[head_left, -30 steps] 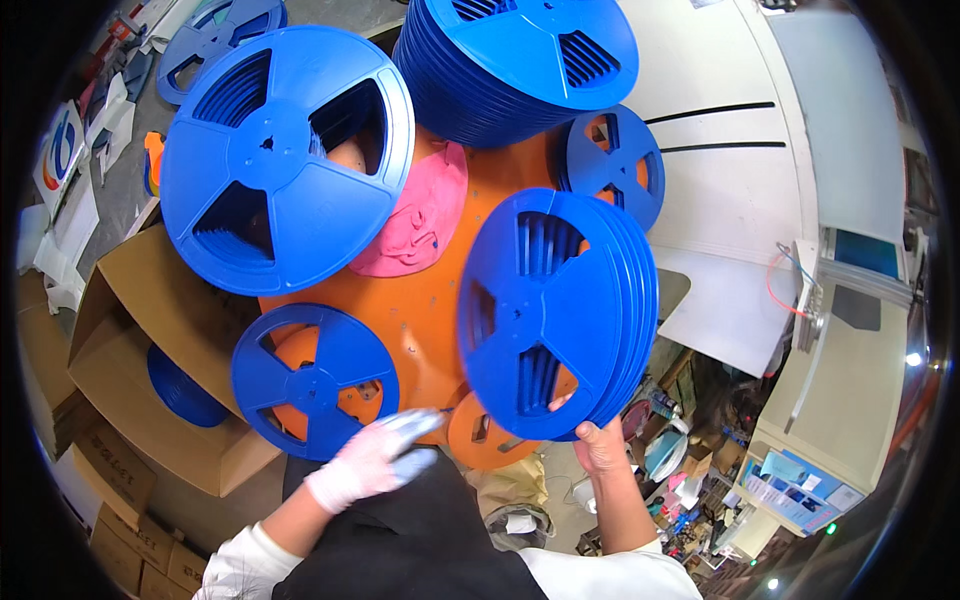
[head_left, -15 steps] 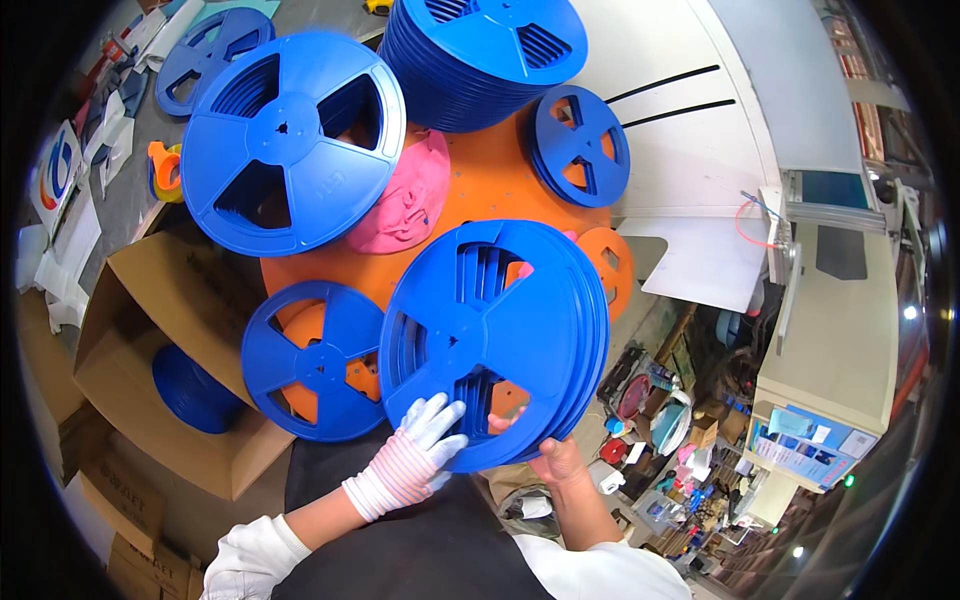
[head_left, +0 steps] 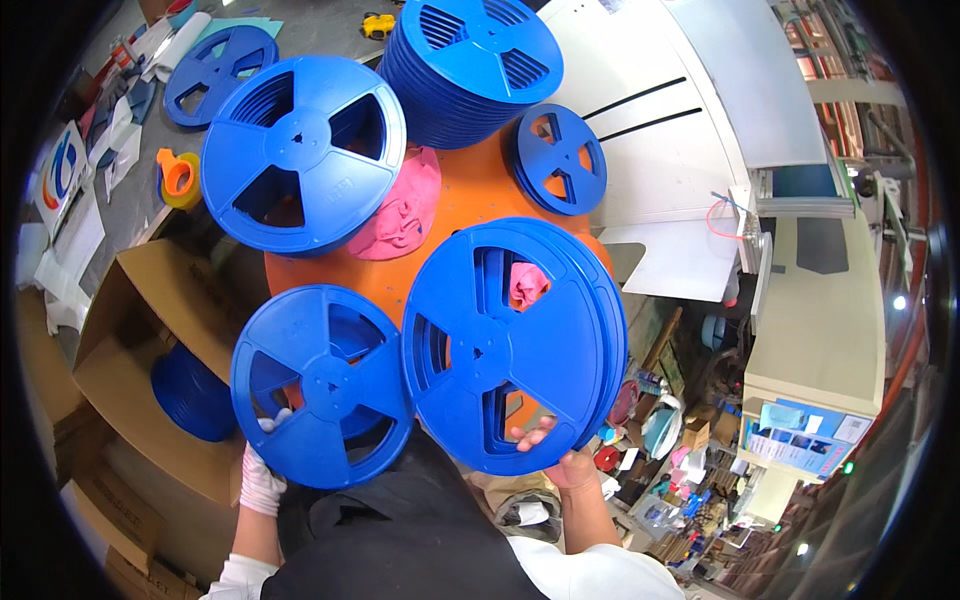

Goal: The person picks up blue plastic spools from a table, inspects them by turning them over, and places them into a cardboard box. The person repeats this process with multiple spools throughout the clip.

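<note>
In my bare right hand (head_left: 570, 467) is a small stack of blue reels (head_left: 545, 355), tilted up, with fingertips showing through a lower opening of the front reel. My left hand (head_left: 262, 482), in a white glove with pink bands, grips the lower left rim of another blue reel (head_left: 318, 428). Its fingers reach partly into that reel's left opening; the thumb is not clear. The two held lots stand side by side, edges close together. More blue shows through the left reel's openings. Behind them lies a pink cloth (head_left: 408, 220) on the orange round tabletop (head_left: 475, 190).
Further off stand a large blue reel stack (head_left: 345, 190), a tall stack (head_left: 450, 120) and a smaller pair of reels (head_left: 560, 190). A cardboard box (head_left: 165, 290) with blue reels inside is at left. Tape rolls (head_left: 178, 180) lie on the grey bench. White machine panels (head_left: 690, 150) border the right.
My left hand has let go of the right-hand stack and moved left onto the other reel, which now sits nearer to me. The right-hand stack has shifted slightly right.
</note>
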Demonstrator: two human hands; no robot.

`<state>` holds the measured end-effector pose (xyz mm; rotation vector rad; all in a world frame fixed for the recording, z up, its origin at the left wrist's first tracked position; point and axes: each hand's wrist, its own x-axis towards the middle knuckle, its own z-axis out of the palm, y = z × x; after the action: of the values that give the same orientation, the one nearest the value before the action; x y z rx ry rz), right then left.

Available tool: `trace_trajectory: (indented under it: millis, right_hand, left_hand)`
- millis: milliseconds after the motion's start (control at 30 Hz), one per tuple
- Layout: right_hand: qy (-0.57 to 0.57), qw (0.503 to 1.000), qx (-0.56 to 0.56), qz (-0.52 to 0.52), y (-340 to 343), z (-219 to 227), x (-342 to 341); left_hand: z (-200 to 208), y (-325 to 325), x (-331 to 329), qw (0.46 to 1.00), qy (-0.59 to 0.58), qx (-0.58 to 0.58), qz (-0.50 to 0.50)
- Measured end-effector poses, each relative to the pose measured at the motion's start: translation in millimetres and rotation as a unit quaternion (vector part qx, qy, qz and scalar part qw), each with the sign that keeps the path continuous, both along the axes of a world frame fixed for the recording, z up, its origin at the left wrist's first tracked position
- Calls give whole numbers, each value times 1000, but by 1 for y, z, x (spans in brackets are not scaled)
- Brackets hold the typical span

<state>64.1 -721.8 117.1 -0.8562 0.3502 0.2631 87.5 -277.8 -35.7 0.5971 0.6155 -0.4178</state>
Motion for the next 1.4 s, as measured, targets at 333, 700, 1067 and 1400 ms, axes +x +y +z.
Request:
trace_trajectory:
  millis: [333, 700, 1067, 1400]
  right_hand:
    - [-40, 993, 93, -57, 5, 2, -8]
    - [-19, 974, 198, -112, 17, 8, -7]
    - [-39, 968, 230, -90, 57, -6, -31]
    - [20, 994, -46, -98, 83, 11, -57]
  left_hand:
    - [-128, 49, -39, 966, 153, 139, 154]
    - [-123, 51, -48, 916, 258, 292, 91]
    - [46, -32, 44, 921, -198, 264, -206]
    - [26, 19, 34, 979, 19, 202, -36]
